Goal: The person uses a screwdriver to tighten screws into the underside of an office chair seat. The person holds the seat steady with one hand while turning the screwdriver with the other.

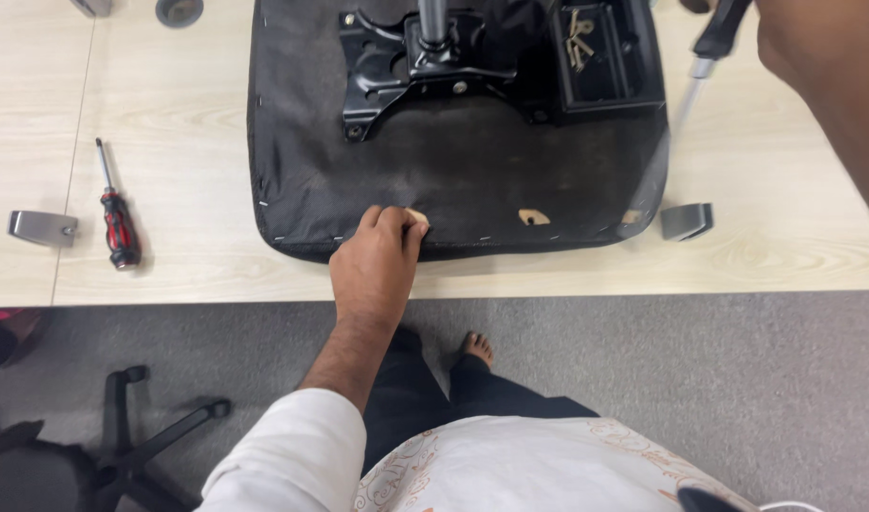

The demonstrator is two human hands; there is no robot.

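Pale wooden table (169, 171) bears upturned seat (453, 180); grey carpet (690, 379) below.

A black chair seat (453, 180) lies upside down on the pale wooden table (785, 256), its front edge near the table's rim. A black metal plate (425, 66) is bolted to its fabric underside, and staples line the border.

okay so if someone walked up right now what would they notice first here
An upturned black chair seat lies on the pale wooden table, its metal mounting plate facing up. The left hand presses on its near edge, while the right hand holds a tool top right. A red-and-black screwdriver lies to the left.
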